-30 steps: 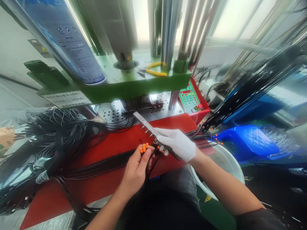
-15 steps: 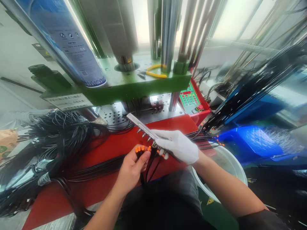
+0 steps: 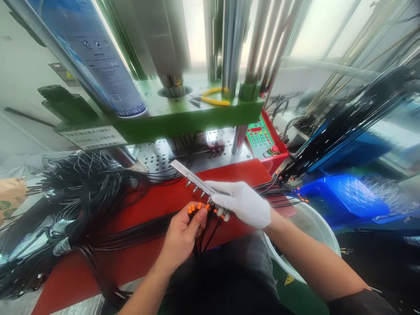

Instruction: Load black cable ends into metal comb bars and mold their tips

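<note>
My right hand, in a white glove, grips a metal bar with a row of small pins along its lower edge. The bar slants from upper left down to the right. Bare, my left hand is closed on several black cables with orange tips. One orange tip is pinched between thumb and finger and meets a pin of the bar, by the gloved fingers. Other orange-tipped cables hang from pins under the right hand. How far the pinched tip sits on its pin is too small to tell.
A green press stands ahead, with yellow-handled pliers and a spray can on its plate. Black cable bundles lie at left on the red table. At right are a control panel, white tub and blue bin.
My left hand has moved slightly right and up, bringing the pinched orange tip against a pin. The bar has shifted slightly, its far end a little lower and further left.
</note>
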`<state>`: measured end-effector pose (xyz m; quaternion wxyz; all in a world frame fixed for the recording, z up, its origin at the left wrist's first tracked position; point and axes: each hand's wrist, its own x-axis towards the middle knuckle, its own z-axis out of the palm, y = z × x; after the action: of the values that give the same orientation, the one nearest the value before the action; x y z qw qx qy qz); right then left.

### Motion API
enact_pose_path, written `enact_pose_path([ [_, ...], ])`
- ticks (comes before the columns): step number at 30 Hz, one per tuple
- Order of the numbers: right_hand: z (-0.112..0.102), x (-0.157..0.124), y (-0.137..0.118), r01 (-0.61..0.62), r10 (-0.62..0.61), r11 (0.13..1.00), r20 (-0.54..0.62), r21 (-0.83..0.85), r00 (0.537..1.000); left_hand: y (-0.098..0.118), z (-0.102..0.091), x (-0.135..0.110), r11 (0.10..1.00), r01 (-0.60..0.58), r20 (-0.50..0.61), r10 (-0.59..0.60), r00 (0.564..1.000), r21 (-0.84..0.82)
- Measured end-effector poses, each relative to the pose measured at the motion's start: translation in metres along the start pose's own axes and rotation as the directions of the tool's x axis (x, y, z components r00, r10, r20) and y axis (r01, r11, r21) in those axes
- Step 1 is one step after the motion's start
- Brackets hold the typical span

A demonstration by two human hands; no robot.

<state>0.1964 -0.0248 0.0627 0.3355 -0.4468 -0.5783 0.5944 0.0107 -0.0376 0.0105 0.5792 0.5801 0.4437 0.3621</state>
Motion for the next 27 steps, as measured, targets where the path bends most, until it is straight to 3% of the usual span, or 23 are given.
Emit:
enact_pose_path([
  [4, 0.005, 0.002, 0.007, 0.068, -0.097, 0.974, -0.125, -0.218, 0.987, 0.006, 0.010, -0.003, 0.955, -0.063, -0.128, 0.104, 0.986, 0.291],
  [7, 0.003, 0.002, 0.008, 0.086, -0.110, 0.975, -0.112, -0.206, 0.988, 0.008, 0.013, -0.003, 0.932, -0.080, -0.150, 0.141, 0.979, 0.353],
  [10, -0.002, 0.000, 0.006, 0.048, -0.055, 0.993, -0.068, -0.111, 0.996, 0.007, 0.007, 0.001, 0.977, -0.009, -0.120, 0.035, 0.992, 0.211],
  [13, -0.007, -0.003, 0.003, 0.006, -0.008, 0.996, -0.014, -0.091, 1.000, 0.005, -0.002, 0.006, 0.997, 0.068, -0.083, -0.071, 0.994, -0.045],
  [16, -0.007, -0.005, 0.003, -0.024, 0.024, 0.995, 0.001, -0.101, 1.000, 0.003, -0.004, 0.006, 0.952, 0.085, -0.011, -0.092, 0.996, -0.294],
  [18, -0.005, -0.005, 0.003, -0.018, 0.019, 0.994, -0.001, -0.109, 1.000, 0.001, -0.002, 0.005, 0.933, 0.074, -0.001, -0.079, 0.997, -0.353],
  [20, -0.003, -0.004, 0.002, -0.012, 0.013, 0.995, 0.005, -0.104, 1.000, 0.000, -0.001, 0.003, 0.945, 0.060, -0.009, -0.067, 0.998, -0.323],
  [27, 0.001, 0.000, -0.002, 0.005, -0.002, 0.994, 0.029, -0.111, 1.000, -0.004, -0.004, -0.003, 0.999, -0.031, -0.064, 0.032, 0.997, 0.017],
])
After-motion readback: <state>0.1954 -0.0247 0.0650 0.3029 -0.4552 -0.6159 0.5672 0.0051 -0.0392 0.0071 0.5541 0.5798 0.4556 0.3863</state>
